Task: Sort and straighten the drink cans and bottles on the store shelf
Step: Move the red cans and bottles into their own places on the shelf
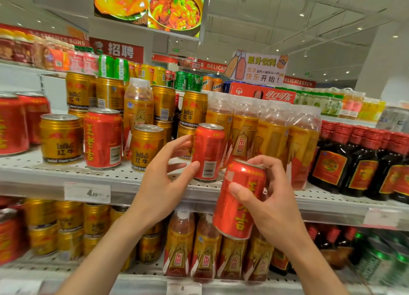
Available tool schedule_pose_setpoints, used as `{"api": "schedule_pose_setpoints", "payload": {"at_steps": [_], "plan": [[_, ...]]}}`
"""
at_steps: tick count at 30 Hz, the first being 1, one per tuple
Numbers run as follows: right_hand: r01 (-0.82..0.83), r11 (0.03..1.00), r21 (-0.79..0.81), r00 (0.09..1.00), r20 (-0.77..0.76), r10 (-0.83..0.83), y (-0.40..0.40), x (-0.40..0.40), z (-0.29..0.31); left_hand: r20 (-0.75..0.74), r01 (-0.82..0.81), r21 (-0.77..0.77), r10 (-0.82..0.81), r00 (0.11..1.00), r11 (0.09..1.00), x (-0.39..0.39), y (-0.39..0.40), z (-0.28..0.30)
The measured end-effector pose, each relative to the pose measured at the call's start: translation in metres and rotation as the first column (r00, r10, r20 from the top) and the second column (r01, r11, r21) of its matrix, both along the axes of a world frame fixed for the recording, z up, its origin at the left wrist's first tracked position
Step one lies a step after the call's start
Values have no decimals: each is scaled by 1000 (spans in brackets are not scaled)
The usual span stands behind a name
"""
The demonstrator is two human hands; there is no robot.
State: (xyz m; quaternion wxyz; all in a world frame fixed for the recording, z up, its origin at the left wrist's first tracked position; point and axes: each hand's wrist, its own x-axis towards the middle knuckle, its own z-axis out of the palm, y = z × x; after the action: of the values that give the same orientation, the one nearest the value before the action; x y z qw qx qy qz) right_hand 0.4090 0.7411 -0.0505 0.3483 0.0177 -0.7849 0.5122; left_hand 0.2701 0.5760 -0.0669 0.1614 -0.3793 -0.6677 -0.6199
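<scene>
Now, your right hand (269,197) grips a red can (240,200), tilted, lifted off the shelf (137,179), thumb across the front, fingers curled round the top rim & back. Your left hand (164,179) is loose, fingers spread & relaxed, holding nothing; fingertips reach toward a second red can (209,152) standing upright on the shelf just beyond them, can't tell if they touch it. That can sits just above-left of the held one, barcode facing you.

Left of your left hand: gold can (147,147) upright, then a third red can (103,138), then another gold can (61,138), all near the shelf front. Behind your hands: clear-capped bottles w/ gold labels (269,131) in a row, wrapped. Right of your right hand: dark bottles w/ red caps (354,159). Price tag (87,193) on the shelf edge, below-left of your left hand. Lower shelf under your hands: more gold cans & bottles, blurred.
</scene>
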Motion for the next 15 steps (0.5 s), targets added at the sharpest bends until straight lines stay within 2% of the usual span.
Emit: {"api": "schedule_pose_setpoints", "payload": {"at_steps": [7,15], "plan": [[63,995,-82,995,79,-57,-45,-2,-48,218,92,74,-106,970,993,17,-75,-52],[83,979,-184,980,192,-47,-106,-19,-106,456,-82,62,45,889,995,10,-159,-131]]}}
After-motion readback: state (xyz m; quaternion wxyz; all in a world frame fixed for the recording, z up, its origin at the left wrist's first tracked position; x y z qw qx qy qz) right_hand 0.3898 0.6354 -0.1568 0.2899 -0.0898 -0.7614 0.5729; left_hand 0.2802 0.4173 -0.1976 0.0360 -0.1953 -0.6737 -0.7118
